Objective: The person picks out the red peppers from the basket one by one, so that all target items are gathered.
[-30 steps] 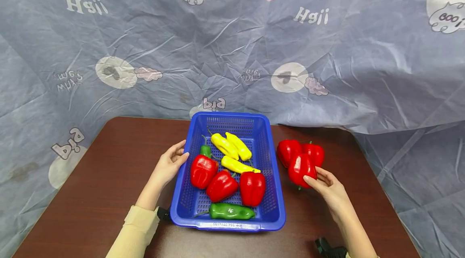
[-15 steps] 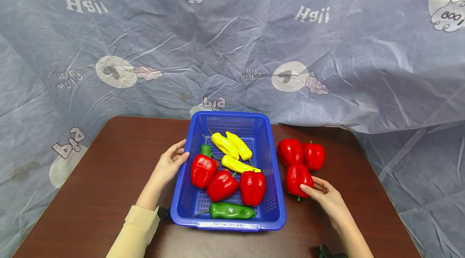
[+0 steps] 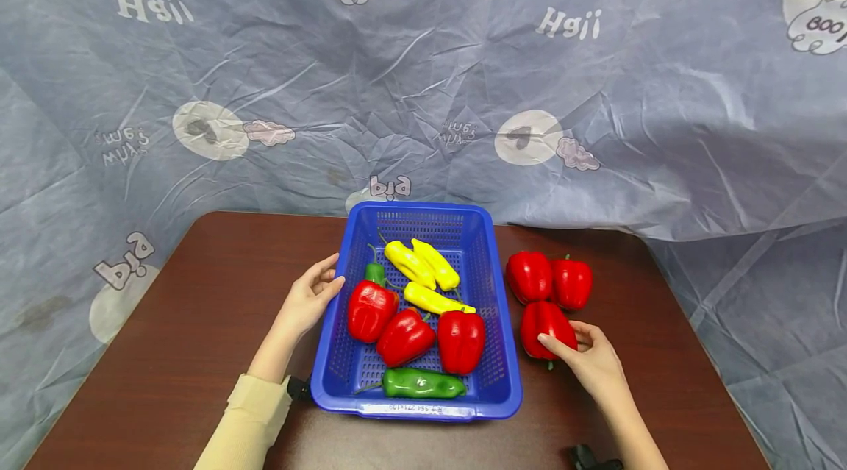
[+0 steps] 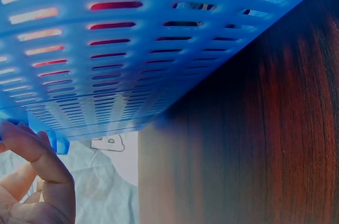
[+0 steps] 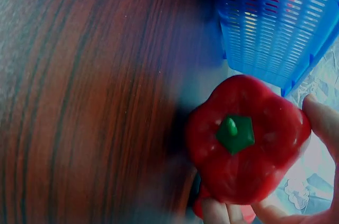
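Note:
My left hand (image 3: pixel 309 299) holds the left rim of a blue perforated plastic basket (image 3: pixel 417 411). In the left wrist view its fingers (image 4: pixel 50 166) curl at the basket's edge. To the right of the basket, my right hand (image 3: pixel 598 363) grips a red bell pepper (image 3: pixel 539 319), thumb on top and fingers at its far side. The right wrist view shows this pepper's green stem end (image 5: pixel 235 134) facing the camera. Two more red bell peppers, a left one (image 3: pixel 529 276) and a right one (image 3: pixel 572 283), lie just behind it on the table.
Inside the basket are three red bell peppers (image 3: pixel 461 343), three long yellow peppers (image 3: pixel 433 299) and two green peppers (image 3: pixel 423 384), one partly hidden behind a red one. The brown wooden table (image 3: pixel 179 323) ends at a printed grey-blue cloth (image 3: pixel 423 87).
My right hand has brought its red bell pepper down and toward me, away from the two behind, and its thumb has shifted slightly left over it. The left hand and basket stay put.

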A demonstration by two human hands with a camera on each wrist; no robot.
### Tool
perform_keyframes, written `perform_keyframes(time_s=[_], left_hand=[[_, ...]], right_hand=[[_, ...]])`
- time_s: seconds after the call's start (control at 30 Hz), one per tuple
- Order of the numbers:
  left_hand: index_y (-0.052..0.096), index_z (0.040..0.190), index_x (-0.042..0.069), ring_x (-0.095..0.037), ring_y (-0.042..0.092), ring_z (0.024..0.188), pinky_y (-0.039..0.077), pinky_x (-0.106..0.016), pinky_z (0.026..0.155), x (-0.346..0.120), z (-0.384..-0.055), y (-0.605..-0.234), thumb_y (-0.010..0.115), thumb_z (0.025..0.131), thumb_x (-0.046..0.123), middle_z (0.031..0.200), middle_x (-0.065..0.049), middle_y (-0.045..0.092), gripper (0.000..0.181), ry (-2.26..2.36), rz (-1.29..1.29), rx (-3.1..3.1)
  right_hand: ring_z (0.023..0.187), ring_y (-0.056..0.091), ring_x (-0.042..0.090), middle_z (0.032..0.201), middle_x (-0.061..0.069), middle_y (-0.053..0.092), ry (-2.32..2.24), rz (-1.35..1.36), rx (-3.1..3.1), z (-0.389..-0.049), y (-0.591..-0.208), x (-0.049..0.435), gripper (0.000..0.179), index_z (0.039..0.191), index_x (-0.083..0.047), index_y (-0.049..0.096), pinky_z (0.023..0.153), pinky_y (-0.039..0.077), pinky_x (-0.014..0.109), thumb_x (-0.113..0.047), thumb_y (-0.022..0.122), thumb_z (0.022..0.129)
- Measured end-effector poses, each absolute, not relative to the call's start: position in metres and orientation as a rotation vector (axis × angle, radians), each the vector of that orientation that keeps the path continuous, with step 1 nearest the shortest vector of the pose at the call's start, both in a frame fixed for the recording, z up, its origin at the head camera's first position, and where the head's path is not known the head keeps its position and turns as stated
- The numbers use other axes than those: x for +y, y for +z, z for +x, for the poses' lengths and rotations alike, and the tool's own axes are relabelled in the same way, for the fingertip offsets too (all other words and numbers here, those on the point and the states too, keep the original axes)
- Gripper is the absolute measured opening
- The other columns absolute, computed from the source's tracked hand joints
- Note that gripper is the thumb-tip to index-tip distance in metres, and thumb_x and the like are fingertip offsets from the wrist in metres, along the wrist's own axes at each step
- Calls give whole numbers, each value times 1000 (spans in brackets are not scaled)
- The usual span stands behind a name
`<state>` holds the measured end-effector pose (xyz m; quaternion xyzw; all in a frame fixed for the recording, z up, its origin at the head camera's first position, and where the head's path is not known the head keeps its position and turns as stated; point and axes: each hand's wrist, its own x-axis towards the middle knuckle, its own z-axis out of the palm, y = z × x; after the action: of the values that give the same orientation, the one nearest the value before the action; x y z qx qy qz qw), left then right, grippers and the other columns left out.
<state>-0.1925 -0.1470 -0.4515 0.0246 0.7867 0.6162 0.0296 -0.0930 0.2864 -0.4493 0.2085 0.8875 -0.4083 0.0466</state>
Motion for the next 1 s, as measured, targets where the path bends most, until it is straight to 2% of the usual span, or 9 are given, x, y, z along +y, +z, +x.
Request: perform_keyframes(time_s=[0.27,0.47,0.6,0.83,1.0], left_hand=[[42,147,1,1,59,77,51,-18,69,-147,-192,-451,61,97,7,116,-24,57,54,1911,78,2409],[42,147,2,1,59,75,52,-18,68,-146,-193,-451,61,97,7,114,-21,59,54,1905,73,2415],[42,147,2,1,59,76,52,-18,68,-146,-192,-452,61,97,7,113,-20,58,54,1905,71,2416],[43,147,2,1,59,76,51,-17,68,-146,-192,-453,61,97,8,113,-22,58,53,1903,76,2433],[44,146,2,1,59,75,51,-17,68,-146,-192,-453,61,97,7,112,-19,58,53,1922,64,2419]], right_hand=[[113,52,35,132,25,47,-1216,640,2780,-95,-450,279,94,142,6,38,76,47,29,-58,73,81],[120,38,38,128,23,45,-1190,696,2861,-95,-453,273,90,138,3,42,86,41,46,-56,76,79],[123,32,44,125,25,44,-1196,730,2939,-95,-457,267,87,134,3,45,87,39,53,-54,79,77],[123,30,44,122,29,46,-1201,697,3062,-98,-464,256,79,129,4,48,90,33,54,-44,82,76],[119,32,45,125,30,41,-1216,714,3066,-99,-469,250,83,131,2,47,88,37,56,-47,83,75]])
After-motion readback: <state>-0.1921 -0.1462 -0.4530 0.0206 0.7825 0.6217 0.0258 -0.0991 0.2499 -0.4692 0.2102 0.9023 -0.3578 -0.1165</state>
